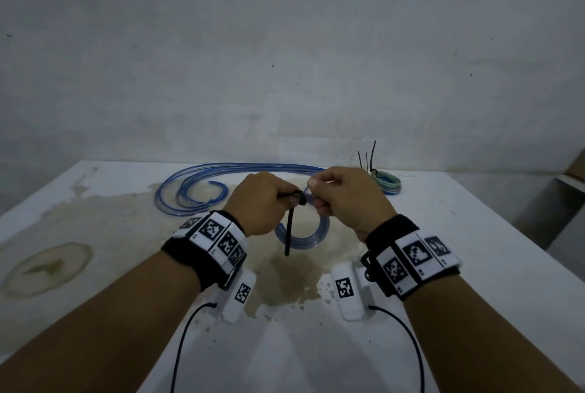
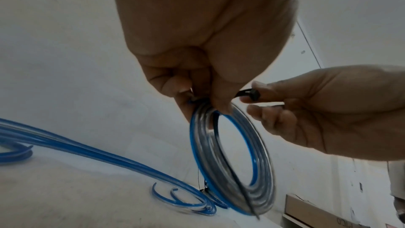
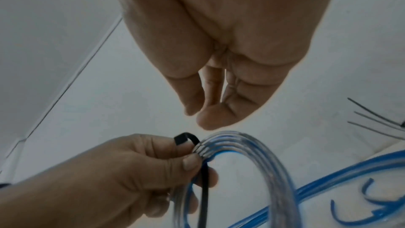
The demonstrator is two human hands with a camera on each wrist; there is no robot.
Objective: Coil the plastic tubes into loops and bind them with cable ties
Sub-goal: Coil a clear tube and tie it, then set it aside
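The coil [image 1: 302,231] of clear blue tube is held up on edge above the middle of the worktop [image 1: 443,234] so the black cable tie [image 1: 289,228] can pass round its strands. The left hand [image 1: 262,202] has a closed grip — thumb and fingers pinching coil and tie together at the top. The right hand [image 1: 345,199] pinches the tie's head [image 2: 254,94], probably ready to thread the tail. Loose tubes [image 1: 196,183] lie toward the far left edge — a bound coil [image 1: 387,185] far right.

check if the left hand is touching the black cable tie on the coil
Touching. In the right wrist view the left hand pinches the black cable tie against the coiled blue tube, thumb pressed on its strap.
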